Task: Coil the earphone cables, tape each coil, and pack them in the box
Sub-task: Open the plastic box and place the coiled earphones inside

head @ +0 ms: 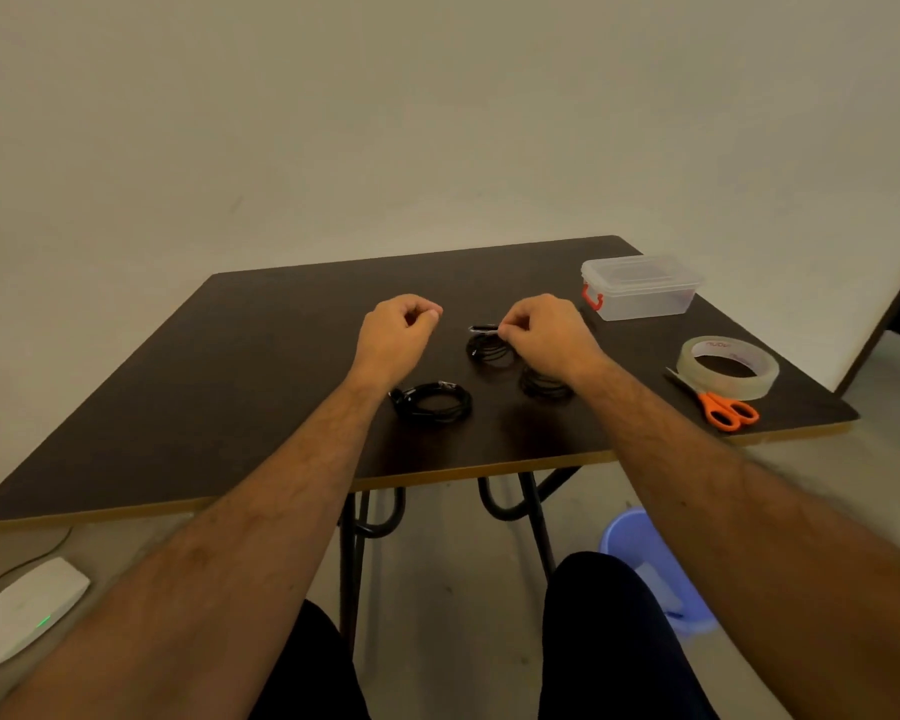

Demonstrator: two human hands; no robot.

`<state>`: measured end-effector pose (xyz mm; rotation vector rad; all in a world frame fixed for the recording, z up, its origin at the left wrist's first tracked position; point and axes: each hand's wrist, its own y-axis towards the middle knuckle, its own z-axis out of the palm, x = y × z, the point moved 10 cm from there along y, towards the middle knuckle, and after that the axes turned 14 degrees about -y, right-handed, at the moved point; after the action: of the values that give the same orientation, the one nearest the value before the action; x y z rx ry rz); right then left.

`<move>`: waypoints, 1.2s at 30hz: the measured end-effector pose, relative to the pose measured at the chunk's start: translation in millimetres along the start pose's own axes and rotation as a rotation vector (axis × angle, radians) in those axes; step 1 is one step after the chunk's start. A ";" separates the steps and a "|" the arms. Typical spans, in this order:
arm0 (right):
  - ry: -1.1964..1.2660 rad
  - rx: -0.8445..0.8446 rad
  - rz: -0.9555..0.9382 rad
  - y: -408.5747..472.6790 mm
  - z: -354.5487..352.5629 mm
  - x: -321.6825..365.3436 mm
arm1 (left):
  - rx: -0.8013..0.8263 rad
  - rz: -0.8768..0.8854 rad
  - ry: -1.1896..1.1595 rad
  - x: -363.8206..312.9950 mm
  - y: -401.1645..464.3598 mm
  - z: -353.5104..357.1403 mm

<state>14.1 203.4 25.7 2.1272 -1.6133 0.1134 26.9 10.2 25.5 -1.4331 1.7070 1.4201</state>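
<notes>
Three black coiled earphone cables lie on the dark table (219,387). One coil (434,401) sits near my left wrist. A second coil (491,349) lies further back in the middle, and my right hand (546,332) pinches its top end. The third coil (544,384) is partly hidden under my right wrist. My left hand (398,330) hovers to the left with fingers curled and nothing in them. The clear plastic box (640,288) with red latches stands closed at the back right. A roll of clear tape (729,367) lies at the right.
Orange-handled scissors (720,405) lie beside the tape near the table's right front edge. Under the table a blue bucket (655,569) stands on the floor at the right, and a white device (24,610) with a green light lies at the left.
</notes>
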 end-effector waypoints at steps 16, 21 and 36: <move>-0.108 -0.081 0.200 43.2 -77.4 -116.0 | 0.261 0.049 0.191 -75.0 70.2 142.1; -0.118 -0.106 0.266 75.1 -92.7 -159.9 | 0.300 -0.009 0.204 -72.7 105.2 184.0; -0.021 0.138 0.630 119.8 -25.3 -301.8 | 0.286 -0.505 0.156 15.5 156.1 274.1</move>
<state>-184.5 458.2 -16.2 1.6348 -2.2880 0.4100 -186.3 239.0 -18.6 -1.6835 1.4209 0.7814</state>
